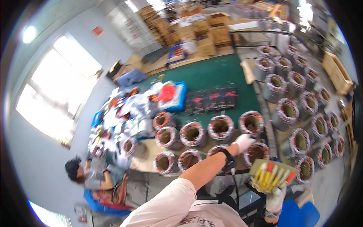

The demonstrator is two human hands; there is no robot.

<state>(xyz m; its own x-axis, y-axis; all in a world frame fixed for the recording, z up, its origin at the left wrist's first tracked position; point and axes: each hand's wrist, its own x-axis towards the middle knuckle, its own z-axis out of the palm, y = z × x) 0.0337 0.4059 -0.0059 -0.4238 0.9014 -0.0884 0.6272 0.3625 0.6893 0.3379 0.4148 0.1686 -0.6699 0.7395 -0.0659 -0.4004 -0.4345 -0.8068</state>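
Note:
My left hand [244,143], in a white glove, reaches over the bench to the gap between two motor stators. A farther stator [251,122] and a nearer stator [256,152] stand upright there, with copper windings and white lacing round their tops. Blur hides how its fingers are set. At lower right my right hand [275,200], also gloved, grips the near side of a shallow tan tray [258,166]. In the tray lies a bunch of yellow, pale and red-tipped sticks or tool handles [269,178], too blurred to name exactly.
More stators [192,133] line the bench, and several others [285,109] stand in rows to the right. Behind lies a green mat [219,72] with a dark panel [211,100]. A co-worker [90,178] sits at left beside heaped materials [132,106]. A blue chair [297,213] is at lower right.

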